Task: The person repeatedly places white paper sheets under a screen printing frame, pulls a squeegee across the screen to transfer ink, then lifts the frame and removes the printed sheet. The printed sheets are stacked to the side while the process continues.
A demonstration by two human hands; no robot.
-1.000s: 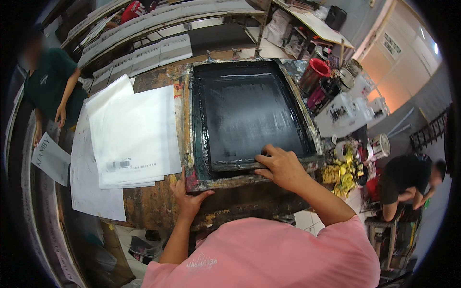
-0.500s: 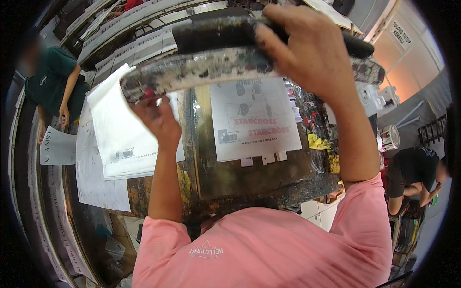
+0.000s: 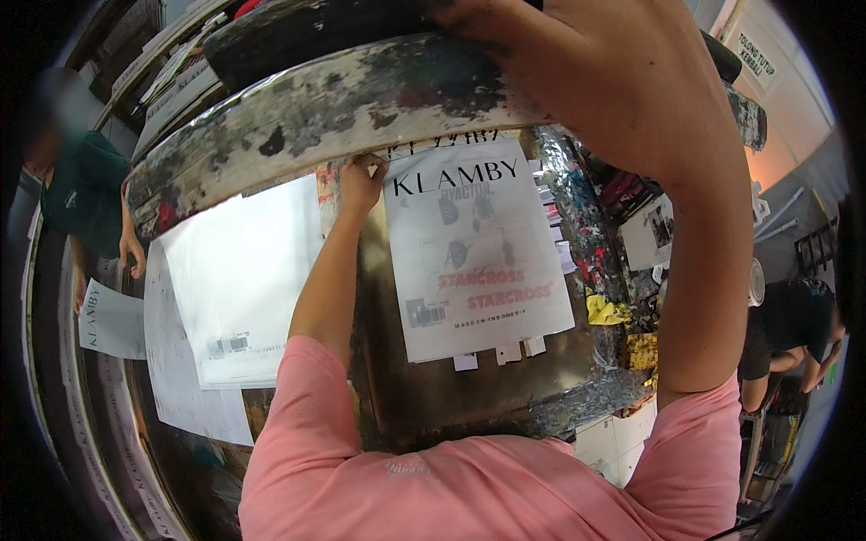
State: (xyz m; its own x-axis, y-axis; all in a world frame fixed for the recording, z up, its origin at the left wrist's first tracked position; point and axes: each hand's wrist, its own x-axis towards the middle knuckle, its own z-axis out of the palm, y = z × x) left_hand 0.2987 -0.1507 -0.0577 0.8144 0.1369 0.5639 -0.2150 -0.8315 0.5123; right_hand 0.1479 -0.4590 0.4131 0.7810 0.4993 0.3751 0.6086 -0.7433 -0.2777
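Note:
Above the work board, a paint-stained screen-printing frame [image 3: 334,97] is tilted up, its near edge close to the camera. My right hand [image 3: 577,72] is closed at the raised frame, by a dark bar [image 3: 307,32] along it; its fingertips are partly cut off or hidden. Below lies a whitish sheet [image 3: 487,243] with large dark lettering across its top and fainter grey and red print lower down. My left hand [image 3: 363,182] is at the sheet's upper left corner, fingers pinched together under the frame's edge.
Left of the board [image 3: 451,406] lies a stack of white sheets [image 3: 253,270]. A co-worker in a dark green shirt [image 3: 86,194] holds a printed sheet [image 3: 113,316] at far left. Crumpled yellow cloth [image 3: 606,309] lies right of the board. Another person [image 3: 789,325] crouches at far right.
The frame has risen toward the camera with my right hand. My left hand has left the frame's edge and moved right to the sheet's corner. The sheet's large lettering is now uncovered.

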